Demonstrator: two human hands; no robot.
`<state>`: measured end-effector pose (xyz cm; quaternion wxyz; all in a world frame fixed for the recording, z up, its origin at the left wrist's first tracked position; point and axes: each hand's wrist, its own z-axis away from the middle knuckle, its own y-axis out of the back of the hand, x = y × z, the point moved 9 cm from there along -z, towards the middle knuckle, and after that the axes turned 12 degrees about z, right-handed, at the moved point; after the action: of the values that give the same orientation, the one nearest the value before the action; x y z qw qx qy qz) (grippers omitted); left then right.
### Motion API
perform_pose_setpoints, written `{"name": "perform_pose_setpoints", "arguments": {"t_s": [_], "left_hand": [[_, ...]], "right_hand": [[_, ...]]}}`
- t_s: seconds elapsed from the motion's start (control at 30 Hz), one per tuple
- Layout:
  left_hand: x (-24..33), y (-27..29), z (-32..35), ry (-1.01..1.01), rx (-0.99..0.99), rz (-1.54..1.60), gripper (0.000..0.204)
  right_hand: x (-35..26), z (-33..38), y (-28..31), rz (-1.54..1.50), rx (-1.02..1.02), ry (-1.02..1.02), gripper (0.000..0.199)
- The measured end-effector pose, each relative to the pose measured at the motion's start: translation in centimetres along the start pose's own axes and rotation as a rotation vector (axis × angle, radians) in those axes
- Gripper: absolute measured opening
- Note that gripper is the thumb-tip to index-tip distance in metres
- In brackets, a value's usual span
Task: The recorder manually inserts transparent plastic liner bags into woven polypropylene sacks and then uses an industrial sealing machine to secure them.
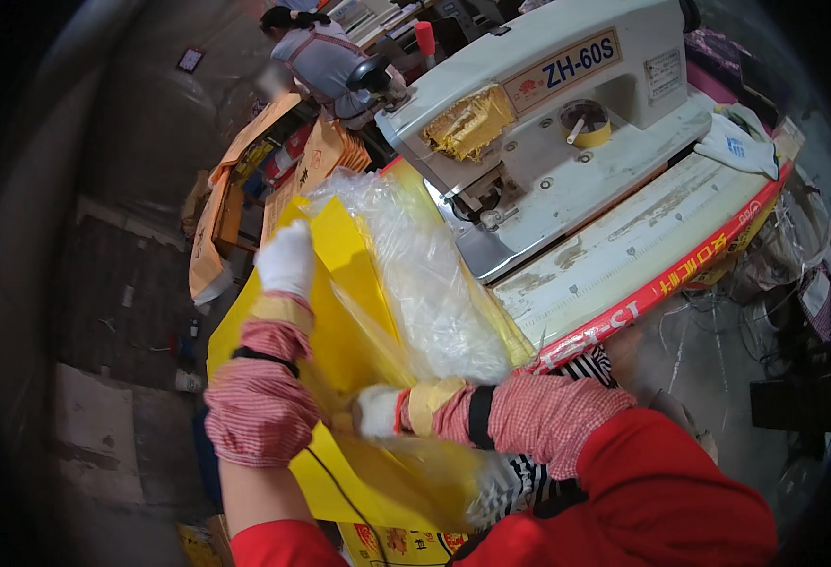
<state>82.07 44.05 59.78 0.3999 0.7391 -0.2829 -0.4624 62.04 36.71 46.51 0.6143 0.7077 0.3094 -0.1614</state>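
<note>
Red-sleeved arms are reaching over a yellow bag: the left hand is gripping its far top edge, the right hand is pinching the near side. Its clear plastic liner is bulging out, unsewn, left of the sewing machine on the desk.

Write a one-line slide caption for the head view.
Gloved left hand and right hand hold a yellow bag with clear plastic liner beside a sewing machine.

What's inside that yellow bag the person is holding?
A crinkled clear plastic liner fills the yellow bag and bulges out. The right hand reaches inside; anything deeper is hidden.
</note>
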Motion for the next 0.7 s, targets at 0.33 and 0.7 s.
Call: {"name": "perform_pose_setpoints", "arguments": {"t_s": [0.33,0.7], "left_hand": [[0.1,16.1,-4.4,-0.244,0.104,-0.329,0.019],[0.6,17.6,-0.9,-0.186,0.057,-0.288,0.021]], "right_hand": [[-5.0,9.5,-12.9,-0.100,-0.544,0.206,0.035],[9.9,25.3,7.0,-0.895,0.646,-0.722,0.040]]}}
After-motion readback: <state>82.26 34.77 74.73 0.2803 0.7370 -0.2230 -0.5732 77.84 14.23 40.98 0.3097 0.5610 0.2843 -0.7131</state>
